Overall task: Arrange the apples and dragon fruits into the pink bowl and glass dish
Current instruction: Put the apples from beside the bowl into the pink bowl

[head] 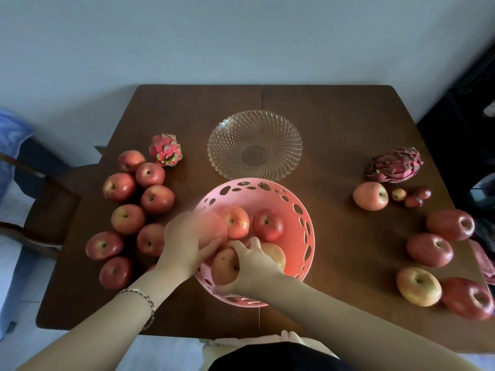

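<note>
Two apples (223, 266), probably firm and slick, I'm cupping broadly in the pink bowl (294, 253); left hand (187, 239) curling round one, right hand (251, 266) round another.

Blurred apple (213, 227), edge-cut pink cloth (485, 261)

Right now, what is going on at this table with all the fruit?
A person is filling the pink bowl with apples. The left hand grips one apple and the right hand grips another apple, both inside the bowl, beside three more apples. The glass dish has no fruit yet. The left dragon fruit, the right dragon fruit and many loose apples lie on the table.
</note>
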